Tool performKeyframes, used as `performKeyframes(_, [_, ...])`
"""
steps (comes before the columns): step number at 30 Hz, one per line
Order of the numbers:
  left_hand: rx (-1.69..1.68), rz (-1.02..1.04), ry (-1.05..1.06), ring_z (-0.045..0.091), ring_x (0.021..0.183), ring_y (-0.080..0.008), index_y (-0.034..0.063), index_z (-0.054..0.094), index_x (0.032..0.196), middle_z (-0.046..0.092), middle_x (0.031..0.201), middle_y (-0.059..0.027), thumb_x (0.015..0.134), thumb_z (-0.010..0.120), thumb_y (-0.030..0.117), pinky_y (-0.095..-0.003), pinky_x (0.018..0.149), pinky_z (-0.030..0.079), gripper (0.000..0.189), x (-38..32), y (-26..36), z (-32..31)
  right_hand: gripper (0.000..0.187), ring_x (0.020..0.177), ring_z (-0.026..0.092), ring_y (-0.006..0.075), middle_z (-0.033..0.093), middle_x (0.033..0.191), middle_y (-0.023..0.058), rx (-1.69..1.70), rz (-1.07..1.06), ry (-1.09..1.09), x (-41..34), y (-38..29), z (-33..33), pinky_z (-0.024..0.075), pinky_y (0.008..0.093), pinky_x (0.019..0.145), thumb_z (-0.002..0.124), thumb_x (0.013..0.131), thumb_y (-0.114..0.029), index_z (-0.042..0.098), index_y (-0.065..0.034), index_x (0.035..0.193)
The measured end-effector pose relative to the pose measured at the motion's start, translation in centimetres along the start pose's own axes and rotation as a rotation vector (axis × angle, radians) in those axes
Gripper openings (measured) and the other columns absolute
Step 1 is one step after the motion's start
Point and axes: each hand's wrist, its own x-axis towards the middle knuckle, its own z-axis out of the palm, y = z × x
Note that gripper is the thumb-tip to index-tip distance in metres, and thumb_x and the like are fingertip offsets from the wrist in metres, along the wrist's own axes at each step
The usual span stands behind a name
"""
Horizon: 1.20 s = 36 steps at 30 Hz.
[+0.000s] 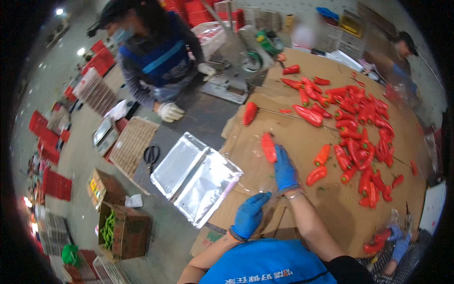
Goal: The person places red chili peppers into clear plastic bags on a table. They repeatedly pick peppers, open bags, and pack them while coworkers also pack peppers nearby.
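Observation:
My right hand (286, 171), in a blue glove, is at a red pepper (269, 147) above the cardboard; its fingers touch the pepper's lower end, and whether they grip it is unclear. My left hand (249, 214), also blue-gloved, is nearer my body with its fingers together at the edge of a clear plastic bag (262, 188). How far the bag reaches is hard to see. Left of my hands lie two stacks of clear, shiny plastic bags (209, 177). Another red pepper (250, 113) lies farther off. A large pile of red peppers (358, 124) spreads over the cardboard (283, 131) at the right.
Across the table, a co-worker in white gloves (170, 112) stands beside a metal sealing machine (230, 85). Black-handled scissors (151, 155) lie by the bag stacks. On the floor at left is a cardboard box of green peppers (131, 230). Other people stand at the right.

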Motion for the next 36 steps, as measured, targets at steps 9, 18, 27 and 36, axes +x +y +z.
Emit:
performKeyframes(9, [-0.02, 0.023, 0.012, 0.063, 0.111, -0.0299, 0.0076, 0.065, 0.125, 0.065, 0.12, -0.0161, 0.083, 0.056, -0.012, -0.0364, 0.095, 0.05, 0.047, 0.3, 0.0, 0.0, 0.041, 0.095, 0.064, 0.0348, 0.066, 0.098, 0.0196, -0.024, -0.162, -0.209, -3.7, -0.8, -0.7, 0.0521, 0.0445, 0.081, 0.054, 0.084, -0.005, 0.06, -0.0046, 0.125])
performKeyframes(18, [0.145, 0.056, -0.011, 0.062, 0.11, -0.0302, 0.0099, 0.068, 0.121, 0.065, 0.121, -0.0154, 0.081, 0.058, -0.011, -0.0363, 0.094, 0.05, 0.047, -0.1, -2.3, 0.4, 0.033, 0.106, 0.063, 0.0343, 0.066, 0.114, 0.0194, 0.336, -0.164, -0.551, -7.8, -0.9, -7.7, 0.0497, 0.0413, 0.094, 0.057, 0.093, -0.016, 0.062, -0.0059, 0.124])
performKeyframes(27, [0.197, 0.273, -0.072, 0.065, 0.094, -0.037, 0.0024, 0.067, 0.108, 0.067, 0.106, -0.0198, 0.086, 0.065, 0.013, -0.0436, 0.08, 0.052, 0.025, -0.8, -3.7, 1.1, 0.036, 0.095, 0.066, 0.033, 0.07, 0.104, 0.0121, -0.605, 0.201, 0.325, -6.6, 13.1, -16.9, 0.0521, 0.0453, 0.081, 0.059, 0.091, -0.03, 0.064, -0.0052, 0.116])
performKeyframes(36, [0.139, 0.008, -0.133, 0.06, 0.106, -0.0353, 0.008, 0.06, 0.126, 0.061, 0.124, -0.0155, 0.097, 0.05, 0.026, -0.0432, 0.091, 0.048, 0.036, 0.0, -2.6, 1.1, 0.055, 0.113, 0.058, 0.0344, 0.06, 0.124, 0.0217, -0.401, 0.328, 0.045, -1.0, 27.8, -13.9, 0.0453, 0.0439, 0.097, 0.068, 0.083, -0.023, 0.055, -0.0002, 0.131])
